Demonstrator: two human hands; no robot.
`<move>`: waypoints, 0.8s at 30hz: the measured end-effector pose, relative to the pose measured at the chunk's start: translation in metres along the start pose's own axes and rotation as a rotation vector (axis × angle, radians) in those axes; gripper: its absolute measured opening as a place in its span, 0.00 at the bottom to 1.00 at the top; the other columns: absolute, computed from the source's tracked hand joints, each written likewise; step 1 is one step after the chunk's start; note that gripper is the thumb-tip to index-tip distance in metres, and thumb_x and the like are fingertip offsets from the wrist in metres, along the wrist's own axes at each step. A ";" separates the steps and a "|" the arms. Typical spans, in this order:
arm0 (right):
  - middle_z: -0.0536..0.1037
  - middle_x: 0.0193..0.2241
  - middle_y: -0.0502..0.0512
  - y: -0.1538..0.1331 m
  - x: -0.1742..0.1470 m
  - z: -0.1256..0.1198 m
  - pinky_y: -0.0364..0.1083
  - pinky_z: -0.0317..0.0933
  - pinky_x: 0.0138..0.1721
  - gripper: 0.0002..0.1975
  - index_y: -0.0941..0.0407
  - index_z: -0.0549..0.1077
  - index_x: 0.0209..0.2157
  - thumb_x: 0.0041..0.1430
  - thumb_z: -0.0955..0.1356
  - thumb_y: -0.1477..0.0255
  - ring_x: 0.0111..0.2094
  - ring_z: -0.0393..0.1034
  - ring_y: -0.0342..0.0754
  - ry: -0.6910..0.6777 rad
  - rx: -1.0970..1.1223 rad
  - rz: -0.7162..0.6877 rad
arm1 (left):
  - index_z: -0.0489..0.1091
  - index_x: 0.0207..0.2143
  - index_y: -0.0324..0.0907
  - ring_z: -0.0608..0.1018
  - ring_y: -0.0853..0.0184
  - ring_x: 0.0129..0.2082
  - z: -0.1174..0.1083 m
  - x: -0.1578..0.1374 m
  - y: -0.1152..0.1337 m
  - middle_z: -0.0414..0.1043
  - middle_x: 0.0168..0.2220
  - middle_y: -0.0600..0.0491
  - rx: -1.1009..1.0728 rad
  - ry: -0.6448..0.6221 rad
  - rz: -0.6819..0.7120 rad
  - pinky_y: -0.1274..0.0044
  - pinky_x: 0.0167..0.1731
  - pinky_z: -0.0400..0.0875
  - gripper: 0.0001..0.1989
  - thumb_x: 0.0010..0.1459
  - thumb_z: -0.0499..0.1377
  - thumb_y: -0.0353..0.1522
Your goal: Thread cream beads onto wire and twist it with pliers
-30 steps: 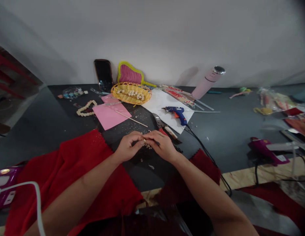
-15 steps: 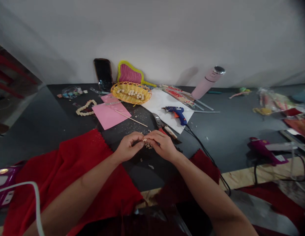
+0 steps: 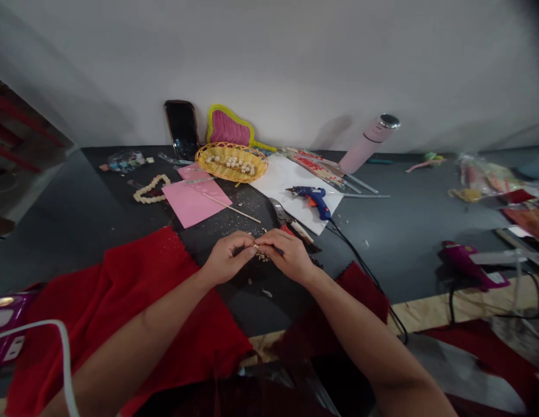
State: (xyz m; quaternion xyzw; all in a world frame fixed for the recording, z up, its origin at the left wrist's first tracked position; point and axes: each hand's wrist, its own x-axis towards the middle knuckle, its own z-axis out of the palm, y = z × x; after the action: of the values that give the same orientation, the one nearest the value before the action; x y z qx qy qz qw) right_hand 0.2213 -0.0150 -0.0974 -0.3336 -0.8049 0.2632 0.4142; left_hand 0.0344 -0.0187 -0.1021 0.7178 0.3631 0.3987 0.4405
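Note:
My left hand and my right hand meet fingertip to fingertip over the dark table. Pinched between them is a small pale wooden piece, mostly covered by the fingers. Just beneath lie several more small wooden pieces in a loose pile, partly hidden by the hands. Beyond the right hand rest a pair of red-handled pliers and a dark brush-like tool with a pale handle. A thin wooden stick lies past the left hand.
Behind are a yellow woven basket with small pale pieces, pink paper, and a blue glue gun on white paper. A pink bottle leans right of them. Red cloth covers the left front; a cable runs right.
The fingertips have shifted slightly and now cover more of the small wooden piece. Both hands stay in nearly the same place, and the objects on the table have not moved.

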 end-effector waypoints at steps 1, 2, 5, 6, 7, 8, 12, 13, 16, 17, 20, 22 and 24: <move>0.75 0.33 0.54 0.000 0.000 0.000 0.45 0.66 0.38 0.06 0.55 0.72 0.39 0.60 0.65 0.74 0.36 0.70 0.44 -0.004 -0.003 0.000 | 0.69 0.28 0.39 0.72 0.67 0.34 0.000 0.000 0.000 0.69 0.31 0.50 -0.004 -0.002 0.001 0.75 0.38 0.66 0.09 0.58 0.55 0.34; 0.74 0.33 0.55 0.000 0.000 0.000 0.45 0.66 0.38 0.06 0.55 0.72 0.39 0.60 0.65 0.74 0.36 0.69 0.44 -0.007 -0.005 0.000 | 0.69 0.28 0.39 0.72 0.67 0.34 0.000 0.000 -0.001 0.69 0.31 0.50 -0.010 -0.002 0.000 0.75 0.38 0.66 0.09 0.58 0.55 0.35; 0.74 0.33 0.55 0.000 0.000 -0.001 0.45 0.65 0.38 0.06 0.55 0.72 0.39 0.61 0.64 0.75 0.36 0.69 0.44 -0.006 -0.017 -0.001 | 0.69 0.28 0.39 0.72 0.68 0.33 0.001 0.000 -0.001 0.69 0.31 0.50 -0.026 0.003 -0.004 0.75 0.37 0.66 0.10 0.58 0.55 0.35; 0.74 0.33 0.55 0.000 0.000 -0.001 0.45 0.65 0.38 0.06 0.55 0.72 0.38 0.61 0.64 0.75 0.36 0.69 0.44 -0.005 -0.022 0.000 | 0.69 0.28 0.39 0.72 0.68 0.33 0.001 0.000 -0.001 0.69 0.31 0.50 -0.030 0.003 -0.006 0.76 0.37 0.66 0.10 0.58 0.55 0.35; 0.74 0.33 0.55 0.000 0.000 -0.001 0.45 0.65 0.38 0.06 0.55 0.71 0.38 0.61 0.63 0.75 0.36 0.69 0.44 -0.007 -0.028 0.000 | 0.69 0.28 0.39 0.72 0.68 0.33 0.001 0.000 -0.001 0.69 0.31 0.50 -0.032 0.002 -0.009 0.76 0.37 0.66 0.09 0.58 0.55 0.35; 0.74 0.33 0.55 0.000 0.000 -0.001 0.45 0.65 0.38 0.06 0.55 0.71 0.38 0.61 0.63 0.75 0.36 0.69 0.44 -0.012 -0.033 0.001 | 0.69 0.28 0.39 0.72 0.68 0.33 0.001 0.000 -0.001 0.69 0.31 0.50 -0.032 0.000 -0.011 0.76 0.37 0.66 0.09 0.58 0.55 0.35; 0.74 0.32 0.55 0.000 -0.001 -0.001 0.45 0.65 0.38 0.06 0.55 0.71 0.37 0.61 0.63 0.75 0.36 0.69 0.44 -0.038 -0.054 0.001 | 0.69 0.28 0.39 0.71 0.68 0.33 0.001 0.000 -0.001 0.69 0.31 0.50 -0.016 0.005 -0.015 0.76 0.37 0.66 0.09 0.58 0.55 0.34; 0.74 0.32 0.55 0.000 -0.001 -0.001 0.45 0.65 0.38 0.06 0.55 0.71 0.37 0.61 0.63 0.75 0.36 0.69 0.44 -0.038 -0.059 -0.003 | 0.69 0.28 0.39 0.72 0.68 0.33 0.001 0.000 -0.001 0.69 0.31 0.50 -0.010 0.009 -0.011 0.76 0.37 0.66 0.09 0.58 0.55 0.34; 0.74 0.32 0.55 -0.001 0.000 -0.001 0.44 0.65 0.38 0.06 0.55 0.71 0.37 0.61 0.63 0.75 0.35 0.69 0.44 -0.032 -0.069 -0.021 | 0.70 0.29 0.39 0.72 0.67 0.34 0.001 0.000 -0.001 0.70 0.32 0.49 0.006 0.021 0.000 0.75 0.38 0.66 0.08 0.58 0.55 0.34; 0.74 0.33 0.55 -0.002 0.001 -0.001 0.44 0.65 0.38 0.06 0.55 0.71 0.37 0.61 0.63 0.75 0.35 0.69 0.44 -0.030 -0.073 -0.027 | 0.70 0.29 0.39 0.72 0.67 0.34 0.001 0.000 -0.001 0.70 0.32 0.49 0.011 0.024 0.004 0.75 0.38 0.67 0.08 0.58 0.55 0.34; 0.75 0.33 0.55 -0.001 0.001 -0.001 0.45 0.66 0.39 0.07 0.55 0.71 0.37 0.61 0.63 0.75 0.36 0.69 0.45 -0.037 -0.094 -0.045 | 0.70 0.30 0.39 0.72 0.67 0.35 0.001 0.000 -0.001 0.70 0.32 0.49 0.039 0.030 0.012 0.74 0.38 0.67 0.08 0.57 0.55 0.34; 0.75 0.34 0.55 0.000 0.000 -0.002 0.45 0.66 0.39 0.07 0.55 0.71 0.38 0.61 0.62 0.75 0.37 0.69 0.45 -0.051 -0.105 -0.045 | 0.70 0.29 0.39 0.73 0.66 0.35 0.001 0.000 -0.001 0.71 0.32 0.49 0.063 0.033 0.018 0.74 0.38 0.67 0.08 0.57 0.56 0.33; 0.75 0.34 0.56 -0.001 0.000 -0.003 0.45 0.66 0.39 0.07 0.55 0.71 0.38 0.61 0.62 0.75 0.37 0.69 0.45 -0.072 -0.108 -0.035 | 0.70 0.29 0.40 0.73 0.66 0.35 0.001 0.000 0.000 0.71 0.32 0.49 0.084 0.033 0.023 0.74 0.39 0.67 0.07 0.57 0.56 0.33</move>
State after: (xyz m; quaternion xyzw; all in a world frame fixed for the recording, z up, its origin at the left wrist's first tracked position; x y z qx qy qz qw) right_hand 0.2234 -0.0151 -0.0957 -0.3317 -0.8379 0.2240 0.3711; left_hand 0.0353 -0.0189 -0.1028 0.7332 0.3786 0.3998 0.3991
